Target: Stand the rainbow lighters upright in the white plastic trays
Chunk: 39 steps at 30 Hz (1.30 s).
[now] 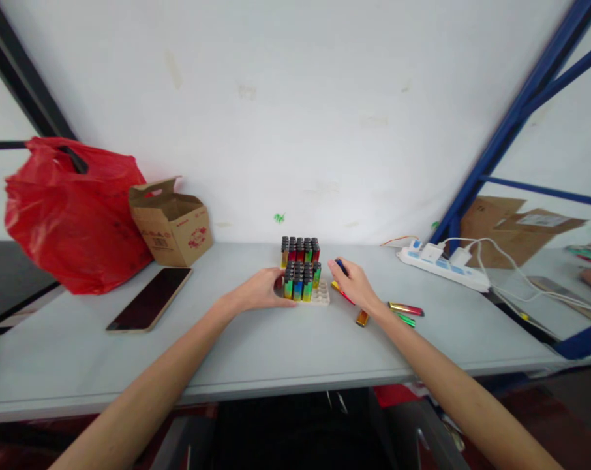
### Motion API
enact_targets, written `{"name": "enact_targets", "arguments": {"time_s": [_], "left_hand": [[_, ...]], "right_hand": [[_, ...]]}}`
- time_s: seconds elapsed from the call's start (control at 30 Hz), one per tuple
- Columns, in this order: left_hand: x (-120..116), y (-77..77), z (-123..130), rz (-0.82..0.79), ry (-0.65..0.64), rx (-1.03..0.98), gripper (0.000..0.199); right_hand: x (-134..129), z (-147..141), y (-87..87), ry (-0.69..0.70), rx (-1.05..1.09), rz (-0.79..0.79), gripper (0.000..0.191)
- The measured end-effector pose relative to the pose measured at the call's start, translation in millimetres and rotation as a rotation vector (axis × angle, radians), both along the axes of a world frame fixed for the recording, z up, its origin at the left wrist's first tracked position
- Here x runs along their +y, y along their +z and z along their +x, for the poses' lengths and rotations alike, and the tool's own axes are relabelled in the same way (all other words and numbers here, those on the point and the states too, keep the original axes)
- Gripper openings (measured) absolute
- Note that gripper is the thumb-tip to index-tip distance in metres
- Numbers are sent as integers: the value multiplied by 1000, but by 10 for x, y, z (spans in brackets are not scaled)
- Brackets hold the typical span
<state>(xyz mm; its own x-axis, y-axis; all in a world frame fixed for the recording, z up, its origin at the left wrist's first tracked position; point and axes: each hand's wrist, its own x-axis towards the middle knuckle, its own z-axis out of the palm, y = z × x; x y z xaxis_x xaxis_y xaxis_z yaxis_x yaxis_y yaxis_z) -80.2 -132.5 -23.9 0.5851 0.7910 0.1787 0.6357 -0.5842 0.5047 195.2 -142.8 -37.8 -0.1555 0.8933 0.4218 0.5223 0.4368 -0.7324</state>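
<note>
My left hand (263,289) grips the left side of a white tray (321,295) that has round holes. Several upright lighters (298,287) with black tops fill most of the tray, and open holes show at its right end. Behind it stands a second block of upright lighters (300,251). My right hand (351,282) is closed round a dark blue lighter (341,266), to the right of the tray. Under and beside that hand lie a red and yellow lighter (342,292), an orange lighter (362,318), a red and gold lighter (407,309) and a green lighter (406,320).
On the left of the table (256,352) are a phone (151,300), an open cardboard box (175,228) and a red plastic bag (80,215). A white power strip (442,267) with plugs and cables lies at the right, near a blue metal frame (515,124).
</note>
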Motion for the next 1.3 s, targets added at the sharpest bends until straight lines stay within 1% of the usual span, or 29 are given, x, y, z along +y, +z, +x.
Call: {"name": "enact_targets", "arguments": {"time_s": [0.07, 0.13, 0.2, 0.27, 0.33, 0.4, 0.47, 0.57, 0.63, 0.77, 0.87, 0.93, 1.03, 1.13, 1.23, 1.3], "left_hand": [[-3, 4, 1, -5, 5, -3, 51], [-7, 8, 3, -13, 10, -8, 52], [-11, 10, 4, -20, 7, -14, 52], [-13, 11, 3, -23, 1, -19, 52], [-14, 10, 1, -25, 0, -24, 52], [-13, 6, -2, -30, 6, -26, 52], [-8, -1, -6, -32, 13, -23, 52], [4, -15, -13, -15, 31, 3, 56], [12, -22, -17, 2, 42, 24, 59], [14, -20, -19, 7, 31, 31, 57], [6, -12, -17, -9, 26, 17, 56], [2, -10, -17, -21, 32, 8, 57], [1, -14, -19, -29, 49, 22, 56], [6, -21, -21, -26, 50, 20, 56], [12, -22, -23, -27, 45, 11, 59], [14, -17, -23, -29, 49, 21, 60]], "right_hand": [[-17, 13, 16, 81, -11, -18, 47], [-29, 27, 36, 125, -64, 30, 45], [-35, 40, 53, 115, -170, 128, 48], [-37, 50, 62, 101, -270, 169, 51], [-40, 56, 63, 110, -301, 122, 52], [-41, 54, 55, 124, -272, 67, 50], [-35, 44, 37, 133, -248, 49, 49], [-4, 18, -11, 172, -302, 43, 48], [28, 1, -43, 198, -378, 65, 46], [83, -20, -68, 207, -529, 183, 41], [94, -32, -67, 232, -564, 179, 37], [85, -45, -66, 203, -603, 180, 38], [63, -41, -44, 126, -659, 187, 48], [59, 65, 22, 110, -573, 151, 54], [93, 303, 94, 27, -480, 155, 50], [128, 486, 115, -27, -482, 128, 40]]}}
